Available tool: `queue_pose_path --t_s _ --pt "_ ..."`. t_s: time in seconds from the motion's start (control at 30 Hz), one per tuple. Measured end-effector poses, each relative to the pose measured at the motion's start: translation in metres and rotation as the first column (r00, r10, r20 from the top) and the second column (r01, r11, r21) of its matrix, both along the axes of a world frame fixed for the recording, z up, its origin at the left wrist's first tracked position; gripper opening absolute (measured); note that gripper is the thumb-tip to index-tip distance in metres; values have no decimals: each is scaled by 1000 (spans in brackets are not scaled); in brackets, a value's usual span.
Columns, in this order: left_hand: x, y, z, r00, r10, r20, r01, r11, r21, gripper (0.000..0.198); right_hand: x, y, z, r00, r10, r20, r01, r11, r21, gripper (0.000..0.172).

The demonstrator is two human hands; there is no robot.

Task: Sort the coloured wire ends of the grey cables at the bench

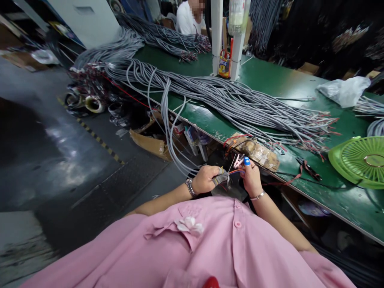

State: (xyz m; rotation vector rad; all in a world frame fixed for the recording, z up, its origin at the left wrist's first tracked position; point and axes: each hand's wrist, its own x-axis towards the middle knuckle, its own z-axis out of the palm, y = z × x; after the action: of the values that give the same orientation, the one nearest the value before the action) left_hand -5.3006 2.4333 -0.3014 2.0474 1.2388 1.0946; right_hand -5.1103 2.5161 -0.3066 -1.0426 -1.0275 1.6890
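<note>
My left hand (207, 179), with grey covers on its fingertips, is closed on the end of several grey cables (177, 158) that loop down from the table. Thin coloured wires (236, 171) stick out of that end and reach across to my right hand (252, 179). Blue covers the right thumb tip, and those fingers are pinched on the wires. Just behind the hands, a pale pink clip (238, 161) shows beside a tape-wrapped block (255, 152) on the table edge.
A long bundle of grey cables (210, 96) lies over the green table (264, 80). To the right are pliers (310, 170) and a green fan (363, 160). White posts (216, 36) rise mid-table. A person in white (187, 20) is behind. An open cardboard box (150, 142) sits below the edge.
</note>
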Motion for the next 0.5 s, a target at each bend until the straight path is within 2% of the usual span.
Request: queue_pose_path --t_s 0.07,0.17,0.23,0.4,0.5 --pt "3 6 1 1000 11 -10 -11 1000 -2 31 -1 0 -4 999 -14 -28 13 998 -57 42" --pt "6 15 1 1000 10 -15 -10 1000 4 31 -4 3 -6 986 59 -155 -96 965 -243 44" --pt "8 20 -2 1000 13 -22 -12 1000 19 29 -6 4 -5 971 66 -230 -136 943 -304 44" --pt "13 28 -15 998 19 -67 -17 1000 26 26 -12 6 -4 967 -1 -254 -74 956 -285 44" --pt "14 29 -15 997 16 -77 -14 999 30 28 -13 5 -4 970 -23 -243 -54 951 -305 45"
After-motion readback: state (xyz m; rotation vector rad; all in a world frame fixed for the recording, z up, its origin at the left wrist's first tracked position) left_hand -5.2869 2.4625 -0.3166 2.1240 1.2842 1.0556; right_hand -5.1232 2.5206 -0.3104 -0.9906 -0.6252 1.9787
